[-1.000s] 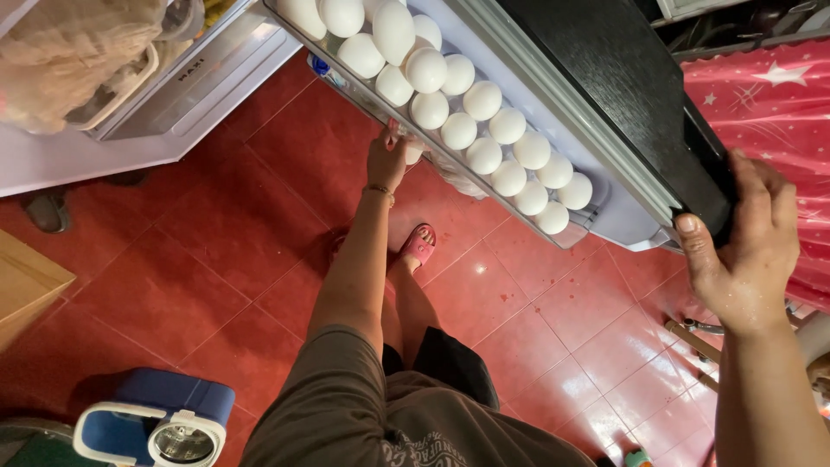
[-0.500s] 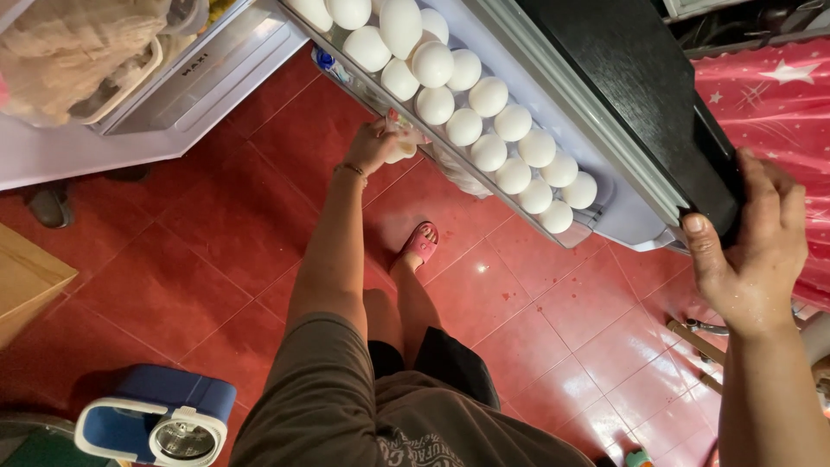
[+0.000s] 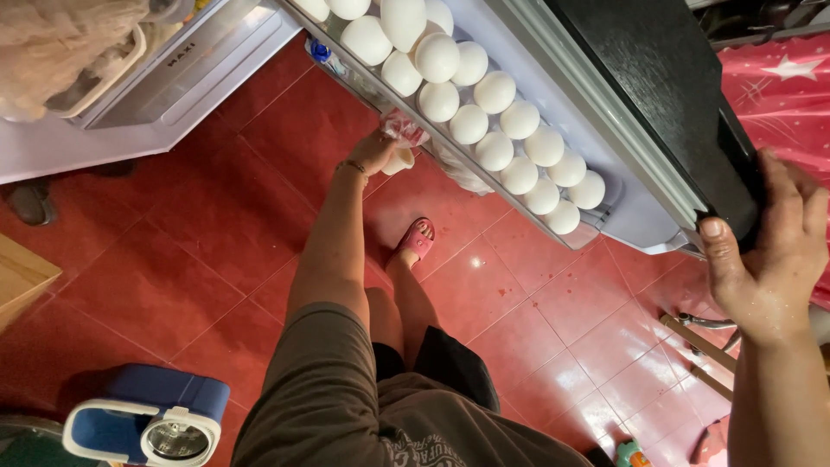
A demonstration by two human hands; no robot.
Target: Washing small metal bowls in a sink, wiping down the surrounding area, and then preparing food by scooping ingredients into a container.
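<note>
My left hand [image 3: 373, 152] reaches under the egg rack in the open fridge door. Its fingers close on a small pale item [image 3: 400, 162], next to a crinkled clear plastic bag [image 3: 405, 127] in the shelf below the rack. Several white eggs [image 3: 494, 92] fill the rack in two rows. My right hand [image 3: 764, 252] grips the outer edge of the black fridge door [image 3: 659, 88], thumb on the inner side.
My foot in a pink sandal [image 3: 417, 240] stands on the red tiled floor [image 3: 199, 268]. A blue and white container [image 3: 143, 422] sits at lower left. The fridge drawer [image 3: 177, 65] is at top left, a red starred cloth [image 3: 778, 82] at right.
My left hand has shifted a little left along the shelf under the eggs, and the pale item now shows in its fingers. My right hand stays on the door edge.
</note>
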